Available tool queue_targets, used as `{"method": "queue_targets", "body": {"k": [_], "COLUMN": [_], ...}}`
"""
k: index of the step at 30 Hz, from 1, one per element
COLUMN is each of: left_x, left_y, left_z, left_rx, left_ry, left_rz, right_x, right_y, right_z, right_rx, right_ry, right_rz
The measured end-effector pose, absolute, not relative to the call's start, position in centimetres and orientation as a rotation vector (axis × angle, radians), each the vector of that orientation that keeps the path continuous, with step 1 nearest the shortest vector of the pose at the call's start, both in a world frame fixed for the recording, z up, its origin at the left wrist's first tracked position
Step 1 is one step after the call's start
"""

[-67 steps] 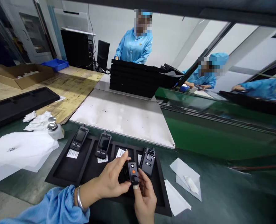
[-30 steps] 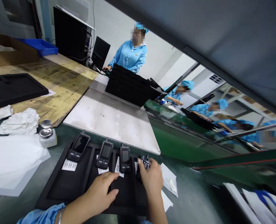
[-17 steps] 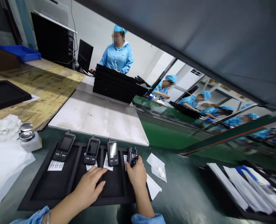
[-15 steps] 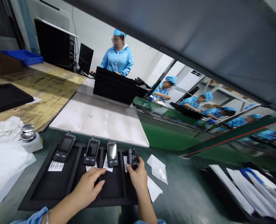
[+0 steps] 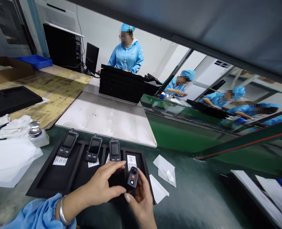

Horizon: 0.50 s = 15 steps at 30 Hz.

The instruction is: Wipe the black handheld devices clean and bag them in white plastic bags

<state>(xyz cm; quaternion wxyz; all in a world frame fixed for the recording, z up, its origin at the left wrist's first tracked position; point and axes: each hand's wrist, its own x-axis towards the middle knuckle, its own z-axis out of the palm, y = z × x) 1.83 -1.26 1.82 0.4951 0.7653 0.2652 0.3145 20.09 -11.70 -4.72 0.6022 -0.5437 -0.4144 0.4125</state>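
A black foam tray (image 5: 48, 181) lies on the green table in front of me, with three black handheld radios (image 5: 94, 148) standing in its left slots beside white labels. I hold a fourth radio (image 5: 132, 178), with an orange button on its side, above the tray's right slot. My right hand (image 5: 141, 200) grips it from below and behind. My left hand (image 5: 103, 187) pinches it from the left, thumb and fingers closed towards it. A white label (image 5: 131, 160) lies in the bare right slot.
White paper sheets (image 5: 10, 159) and a small white bottle with a metal cap (image 5: 37, 135) lie left of the tray; paper scraps (image 5: 164, 168) right. A steel plate (image 5: 107, 117), stacked black trays (image 5: 124, 84) and a green conveyor (image 5: 191, 133) lie beyond. Several blue-coated people work behind.
My right hand lifted the fourth radio out of the right slot and brought it towards me. My left hand rose from the tray to pinch it. The head turned back left.
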Motion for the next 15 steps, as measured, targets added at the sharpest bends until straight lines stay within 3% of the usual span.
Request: {"method": "queue_targets", "body": {"k": [10,15], "left_x": [5.5,8.5], "left_y": [3.6,6.2], "left_z": [6.2,5.3], "left_rx": [2.051,1.927], "left_ry": [0.432,0.531], "left_rz": [0.621,0.567], "right_x": [21.1,21.8], "right_y": [-10.6,-9.6], "right_z": [-3.1,-3.6], "right_rx": [-0.952,-0.724], "right_ry": [-0.758,-0.580], "right_rz": [1.403,1.525]}}
